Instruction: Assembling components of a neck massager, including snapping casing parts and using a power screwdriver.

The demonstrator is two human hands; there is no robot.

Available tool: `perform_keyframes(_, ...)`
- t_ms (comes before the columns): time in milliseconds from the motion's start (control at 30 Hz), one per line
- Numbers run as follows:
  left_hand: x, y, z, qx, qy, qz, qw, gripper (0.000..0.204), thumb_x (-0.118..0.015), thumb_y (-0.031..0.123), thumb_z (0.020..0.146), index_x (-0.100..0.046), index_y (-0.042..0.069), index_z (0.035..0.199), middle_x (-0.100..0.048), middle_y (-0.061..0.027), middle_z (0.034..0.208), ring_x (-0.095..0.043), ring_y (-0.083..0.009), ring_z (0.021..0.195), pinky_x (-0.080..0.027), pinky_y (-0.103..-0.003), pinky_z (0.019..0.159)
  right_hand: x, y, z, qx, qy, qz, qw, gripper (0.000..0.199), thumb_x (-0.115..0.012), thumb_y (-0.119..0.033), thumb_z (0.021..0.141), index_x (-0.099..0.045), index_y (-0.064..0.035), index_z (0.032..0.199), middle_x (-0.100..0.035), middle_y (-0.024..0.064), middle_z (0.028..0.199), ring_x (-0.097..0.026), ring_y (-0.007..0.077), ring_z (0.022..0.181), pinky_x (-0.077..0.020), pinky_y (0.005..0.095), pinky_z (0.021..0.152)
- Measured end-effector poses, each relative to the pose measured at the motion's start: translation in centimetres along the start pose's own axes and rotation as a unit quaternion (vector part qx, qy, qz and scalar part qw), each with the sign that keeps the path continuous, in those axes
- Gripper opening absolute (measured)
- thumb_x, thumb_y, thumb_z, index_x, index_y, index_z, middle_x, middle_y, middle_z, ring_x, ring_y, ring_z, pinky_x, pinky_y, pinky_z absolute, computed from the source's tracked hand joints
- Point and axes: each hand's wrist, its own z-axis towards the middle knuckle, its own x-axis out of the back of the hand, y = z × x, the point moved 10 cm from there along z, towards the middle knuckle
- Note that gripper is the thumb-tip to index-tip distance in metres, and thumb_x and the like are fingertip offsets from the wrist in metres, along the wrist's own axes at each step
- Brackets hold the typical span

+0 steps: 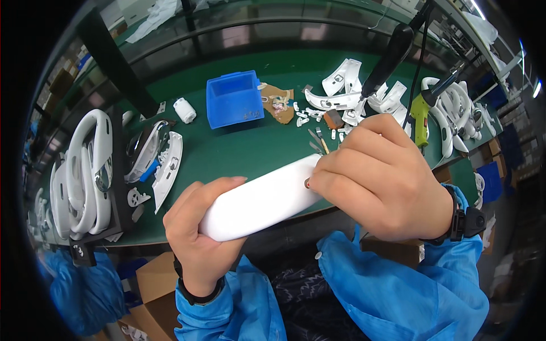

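Note:
A smooth, white, rounded plastic housing is held slantwise above the front of the bench. My left hand wraps round its lower left end, thumb along the upper edge. At the other end my right hand has its fingers curled and pinched together against the housing. A small dark round piece with a reddish centre shows by the right fingertips; what else they hold is hidden. Just beyond the housing lie thin hand tools, tweezers-like and partly covered.
A blue bin stands mid-bench beside a brown scrap with small bits. White curved parts lie to the right under a hanging black electric screwdriver, near a yellow-green glue gun. White looped handles are stacked at left.

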Motion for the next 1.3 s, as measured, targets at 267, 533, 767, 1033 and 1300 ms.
perform_keyframes(267, -0.3, 0.1, 0.0, -0.009, -0.008, -0.030, 0.999, 0.040, -0.081, 0.003, 0.062, -0.076, 0.003, 0.101, -0.070, -0.0083, 0.079, -0.059, -0.0156, 0.064, -0.043, -0.027, 0.058, -0.2, -0.7, 0.4, 0.014, -0.026, -0.007, 1.000, 0.022, -0.068, -0.012, 0.066, -0.065, -0.0002, 0.084, -0.064, 0.0080, 0.082, -0.059, 0.0214, 0.071, -0.0470, 0.0356, 0.070)
perform_keyframes(533, -0.4, 0.3, 0.0, -0.014, -0.025, -0.026, 0.999, 0.039, -0.081, 0.002, 0.062, -0.075, 0.003, 0.100, -0.071, -0.0089, 0.081, -0.060, -0.0176, 0.066, -0.045, -0.029, 0.059, -0.9, -1.2, 0.6, 0.021, -0.041, -0.004, 0.999, 0.022, -0.065, -0.014, 0.062, -0.061, -0.0005, 0.079, -0.058, 0.0072, 0.079, -0.056, 0.0219, 0.070, -0.0461, 0.0351, 0.069)
perform_keyframes(767, 0.0, -0.4, -0.4, 0.024, -0.037, -0.020, 0.999, 0.038, -0.079, 0.003, 0.064, -0.072, 0.000, 0.101, -0.072, -0.0102, 0.091, -0.068, -0.0169, 0.081, -0.051, -0.028, 0.075, -0.4, -1.1, 0.7, 0.022, 0.003, -0.005, 1.000, 0.024, -0.068, -0.015, 0.060, -0.062, -0.0033, 0.079, -0.059, 0.0060, 0.081, -0.055, 0.0213, 0.070, -0.0447, 0.0354, 0.067)
perform_keyframes(1033, 0.9, -0.7, -0.6, -0.009, -0.004, -0.016, 1.000, 0.041, -0.080, 0.002, 0.062, -0.075, 0.003, 0.103, -0.067, -0.0076, 0.076, -0.058, -0.0147, 0.063, -0.042, -0.027, 0.057, -1.0, 2.6, 0.1, -0.046, 0.071, 0.134, 0.987, 0.020, -0.074, -0.002, 0.065, -0.065, -0.0082, 0.081, -0.065, 0.0033, 0.082, -0.057, 0.0231, 0.069, -0.0435, 0.0361, 0.064)
perform_keyframes(1300, 2.2, -3.0, -3.0, 0.026, 0.018, -0.062, 0.998, 0.032, -0.075, 0.003, 0.072, -0.069, -0.002, 0.103, -0.056, -0.0039, 0.081, -0.052, -0.0118, 0.074, -0.038, -0.024, 0.069, -11.4, 12.1, 0.5, -0.126, 0.084, -0.066, 0.986, 0.011, -0.071, -0.016, 0.080, -0.069, -0.0096, 0.089, -0.062, 0.0052, 0.083, -0.061, 0.0247, 0.082, -0.0444, 0.0373, 0.076)
